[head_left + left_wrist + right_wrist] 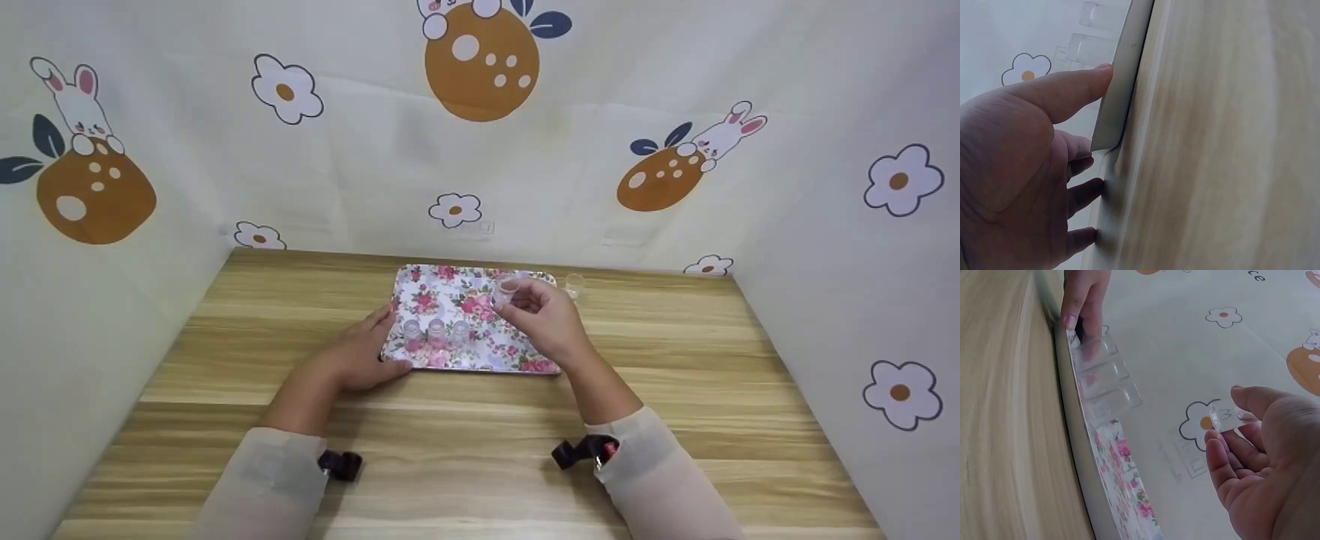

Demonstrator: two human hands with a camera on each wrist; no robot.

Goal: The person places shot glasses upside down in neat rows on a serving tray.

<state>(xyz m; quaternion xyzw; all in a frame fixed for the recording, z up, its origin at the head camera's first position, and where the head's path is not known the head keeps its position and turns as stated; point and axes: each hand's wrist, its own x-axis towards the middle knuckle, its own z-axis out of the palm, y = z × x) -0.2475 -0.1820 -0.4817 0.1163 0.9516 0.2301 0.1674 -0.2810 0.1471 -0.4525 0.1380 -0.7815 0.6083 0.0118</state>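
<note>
My right hand [551,321] holds a small clear cup [507,291] between thumb and fingers, above the back right part of a floral tray [487,358]. A letter-like mark shows on that cup [1224,415] in the right wrist view. The left hand [361,356] grips the tray's front left corner, thumb at the front rim and fingers along the left side. Close to it on the tray, three similar clear cups [437,334] stand in a row.
Another clear cup [574,286] stands on the wooden table [450,450] just past the tray's back right corner. Pale printed cloth [345,172] encloses the back and both sides. Dark wrist devices [341,465] sit at both sleeves.
</note>
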